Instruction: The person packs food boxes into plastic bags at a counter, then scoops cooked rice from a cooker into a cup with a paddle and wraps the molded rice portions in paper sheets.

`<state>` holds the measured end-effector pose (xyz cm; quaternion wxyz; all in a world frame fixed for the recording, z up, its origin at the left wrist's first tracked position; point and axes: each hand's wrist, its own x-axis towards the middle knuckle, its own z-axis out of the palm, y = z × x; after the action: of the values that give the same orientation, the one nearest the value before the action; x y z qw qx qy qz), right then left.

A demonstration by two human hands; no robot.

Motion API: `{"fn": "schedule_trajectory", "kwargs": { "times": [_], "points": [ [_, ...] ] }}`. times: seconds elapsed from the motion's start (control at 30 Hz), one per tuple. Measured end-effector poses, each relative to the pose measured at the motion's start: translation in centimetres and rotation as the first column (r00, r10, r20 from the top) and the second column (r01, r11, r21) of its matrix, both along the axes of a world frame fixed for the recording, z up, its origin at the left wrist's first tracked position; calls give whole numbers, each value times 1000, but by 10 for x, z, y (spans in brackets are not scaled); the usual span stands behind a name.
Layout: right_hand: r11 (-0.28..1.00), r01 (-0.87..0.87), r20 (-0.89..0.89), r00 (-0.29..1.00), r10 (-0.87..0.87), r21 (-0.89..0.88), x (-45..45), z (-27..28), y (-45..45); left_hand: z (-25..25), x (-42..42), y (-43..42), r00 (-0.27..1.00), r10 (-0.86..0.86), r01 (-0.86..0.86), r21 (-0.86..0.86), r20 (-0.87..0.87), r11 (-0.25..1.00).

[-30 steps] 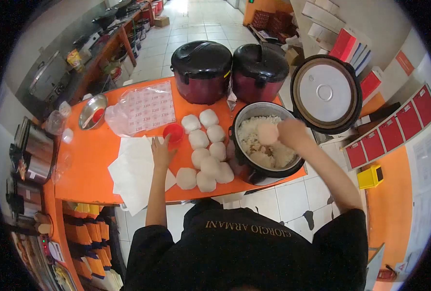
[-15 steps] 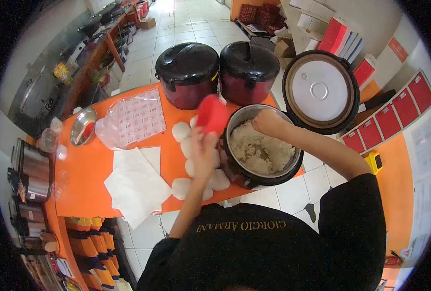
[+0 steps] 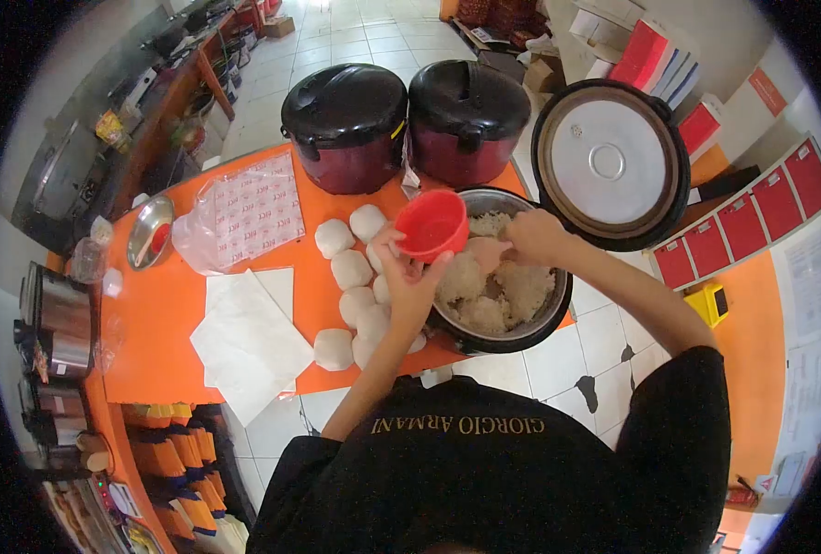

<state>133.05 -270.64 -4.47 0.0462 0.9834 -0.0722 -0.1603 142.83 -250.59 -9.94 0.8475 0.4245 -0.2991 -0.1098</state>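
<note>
My left hand (image 3: 410,277) holds a small red bowl (image 3: 433,224) tilted at the left rim of the open rice cooker (image 3: 498,343). Over the cooked rice (image 3: 527,294) in that pot is my right hand (image 3: 535,238), its fingers closed round a pale pinkish scoop (image 3: 489,253) whose handle is hidden. Several white wrapped rice portions (image 3: 350,270) sit in rows left of the cooker, partly behind my left forearm. White paper sheets (image 3: 249,337) lie in a loose stack farther left.
Two closed dark red cookers (image 3: 346,125) stand at the orange table's (image 3: 152,323) far edge. The open lid (image 3: 609,162) rises at the right. A plastic bag with printed wrappers (image 3: 253,217) and a metal bowl (image 3: 149,233) lie at the left.
My left hand has picked up the red bowl from the table and carried it right to the cooker. My right hand stays over the pot, after dipping lower into it. The view has shifted slightly.
</note>
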Motion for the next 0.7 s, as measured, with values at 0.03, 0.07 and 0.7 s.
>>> {"fn": "schedule_trajectory", "kwargs": {
  "times": [0.03,0.07,0.7],
  "points": [
    [1000,-11,-5,1000,11,2,0,-10,3,1,-1,0,1000,11,-11,2,-5,1000],
    [996,-36,93,995,28,87,-2,-21,10,2,-2,1,998,66,-66,65,4,996],
    [804,31,127,983,-132,594,-34,-3,10,25,16,22,963,-198,151,242,182,959]
  ]
}}
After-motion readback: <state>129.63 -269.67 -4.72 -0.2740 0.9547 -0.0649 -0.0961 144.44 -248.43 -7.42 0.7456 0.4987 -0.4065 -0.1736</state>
